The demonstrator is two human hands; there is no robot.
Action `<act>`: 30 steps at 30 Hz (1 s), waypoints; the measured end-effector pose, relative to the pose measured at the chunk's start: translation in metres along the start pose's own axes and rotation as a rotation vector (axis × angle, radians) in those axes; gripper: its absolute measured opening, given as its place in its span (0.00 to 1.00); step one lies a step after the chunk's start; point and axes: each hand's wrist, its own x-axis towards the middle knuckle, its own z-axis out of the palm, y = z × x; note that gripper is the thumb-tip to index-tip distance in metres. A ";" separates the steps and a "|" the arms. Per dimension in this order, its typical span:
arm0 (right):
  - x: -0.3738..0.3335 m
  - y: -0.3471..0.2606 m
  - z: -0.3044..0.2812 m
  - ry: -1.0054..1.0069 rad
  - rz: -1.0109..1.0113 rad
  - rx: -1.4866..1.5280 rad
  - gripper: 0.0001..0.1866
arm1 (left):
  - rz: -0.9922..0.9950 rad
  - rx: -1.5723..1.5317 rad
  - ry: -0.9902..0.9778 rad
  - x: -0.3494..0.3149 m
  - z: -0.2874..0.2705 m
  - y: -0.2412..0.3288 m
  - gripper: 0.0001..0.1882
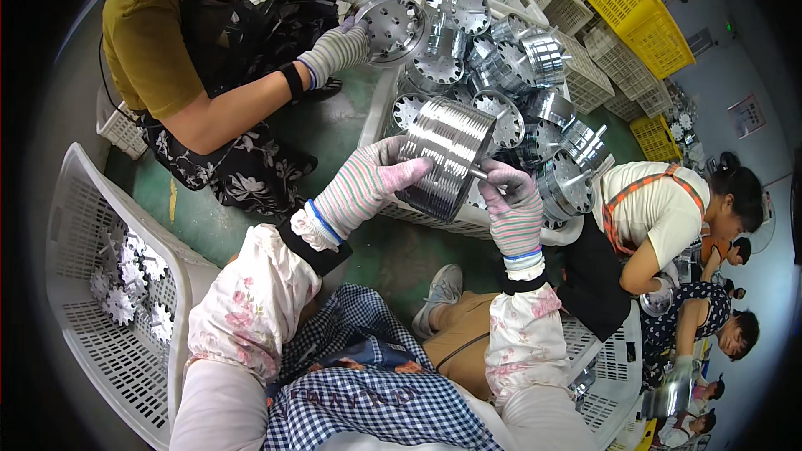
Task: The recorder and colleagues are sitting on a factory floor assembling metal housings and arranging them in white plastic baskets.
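Observation:
A shiny metal cylinder of stacked, closely ridged discs (447,146) is held tilted in front of me, over the near edge of a white plastic basket (379,117). My left hand (355,188), in a striped knit glove, is closed round its left side, with the thumb on the ridges. The fingers of my right hand (514,209), gloved alike, pinch the thin rod (478,172) projecting from its right end. Inside the basket lies a heap of similar metal cylinders (501,67) with notched end plates and rods.
Across from me, a person's gloved hands (334,58) hold a round metal disc (397,29). A white basket (109,367) at left contains star-shaped metal pieces (129,280). Yellow crates (639,17) and stacked white crates (585,67) stand behind. More people (668,209) work at right.

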 end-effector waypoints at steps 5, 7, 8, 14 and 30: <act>0.000 0.001 0.006 -0.021 -0.033 -0.118 0.13 | -0.034 -0.095 0.019 -0.001 -0.001 0.001 0.20; 0.003 -0.003 0.012 0.033 0.058 -0.226 0.17 | 0.009 0.090 0.005 -0.001 0.001 0.001 0.19; 0.006 -0.012 0.017 0.031 0.059 -0.223 0.17 | 0.009 0.092 0.009 -0.003 0.001 0.000 0.19; -0.010 0.046 -0.004 -0.045 0.801 1.259 0.26 | 0.004 0.269 -0.217 -0.011 0.015 -0.023 0.07; -0.025 0.062 0.051 -0.270 0.078 0.305 0.27 | 0.718 1.214 0.064 -0.041 0.062 -0.004 0.18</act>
